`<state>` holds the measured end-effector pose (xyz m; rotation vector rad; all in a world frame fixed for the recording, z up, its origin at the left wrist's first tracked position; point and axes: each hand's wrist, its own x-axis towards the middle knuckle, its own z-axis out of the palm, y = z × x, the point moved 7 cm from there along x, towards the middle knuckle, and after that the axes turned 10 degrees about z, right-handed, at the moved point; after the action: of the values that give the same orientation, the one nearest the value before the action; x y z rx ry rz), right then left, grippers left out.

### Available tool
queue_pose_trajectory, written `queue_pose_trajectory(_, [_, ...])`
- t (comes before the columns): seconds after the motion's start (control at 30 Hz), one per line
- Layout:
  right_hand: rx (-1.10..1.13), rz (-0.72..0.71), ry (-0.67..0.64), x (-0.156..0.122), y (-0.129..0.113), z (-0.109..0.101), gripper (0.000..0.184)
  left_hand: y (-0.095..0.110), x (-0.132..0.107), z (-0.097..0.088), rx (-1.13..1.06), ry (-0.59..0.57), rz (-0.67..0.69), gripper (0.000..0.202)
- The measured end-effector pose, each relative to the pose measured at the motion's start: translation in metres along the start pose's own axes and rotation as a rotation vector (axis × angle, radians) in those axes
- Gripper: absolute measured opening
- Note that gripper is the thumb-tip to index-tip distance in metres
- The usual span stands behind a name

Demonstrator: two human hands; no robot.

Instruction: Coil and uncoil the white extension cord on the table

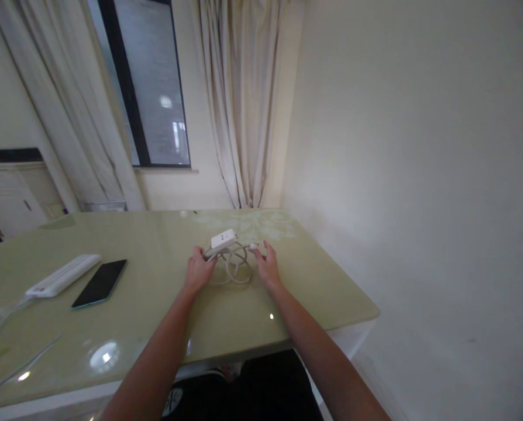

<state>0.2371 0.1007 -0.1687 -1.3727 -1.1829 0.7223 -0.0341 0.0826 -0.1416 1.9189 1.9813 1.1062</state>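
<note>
A white extension cord shows in the head view, its small socket block (223, 238) tilted up, with its holes toward me. The pale cable (239, 275) hangs in loose loops below it, over the table. My left hand (199, 270) is closed round a part of the cable, just left of and below the socket block. On the right, the fingers of my right hand (267, 266) pinch the white plug (253, 246) at the cable's end. The parts of the cable inside my left fingers are hidden.
The table (156, 327) has a glossy greenish top, with a wall (419, 204) along its right side. To the left lie a dark phone (100, 283) and a long white power strip (64, 276). A thin white cable (22, 368) lies near the front left edge.
</note>
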Motion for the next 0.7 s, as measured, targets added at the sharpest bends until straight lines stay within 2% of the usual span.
queue_pose_trajectory(0.1, [-0.012, 0.007, -0.038, 0.001, 0.002, 0.004, 0.07, -0.02, 0.003, -0.025, 0.179, 0.144, -0.089, 0.041])
queue_pose_trajectory(0.23, [-0.032, 0.023, -0.073, 0.001, 0.005, 0.008, 0.063, -0.056, -0.005, -0.058, 0.248, 0.371, -0.344, 0.052])
queue_pose_trajectory(0.37, [-0.079, -0.003, -0.097, -0.001, 0.004, 0.012, 0.059, -0.078, -0.014, -0.072, 0.269, 0.513, -0.502, 0.06])
queue_pose_trajectory(0.43, [-0.105, -0.03, -0.105, -0.004, 0.002, 0.013, 0.056, -0.082, -0.014, -0.074, 0.285, 0.542, -0.516, 0.062])
queue_pose_trajectory(0.57, [-0.193, -0.1, -0.146, -0.012, -0.005, 0.018, 0.053, -0.082, -0.013, -0.069, 0.287, 0.494, -0.498, 0.071])
queue_pose_trajectory(0.7, [-0.34, -0.226, -0.236, -0.02, -0.02, 0.037, 0.05, -0.078, -0.015, -0.069, 0.264, 0.477, -0.52, 0.077])
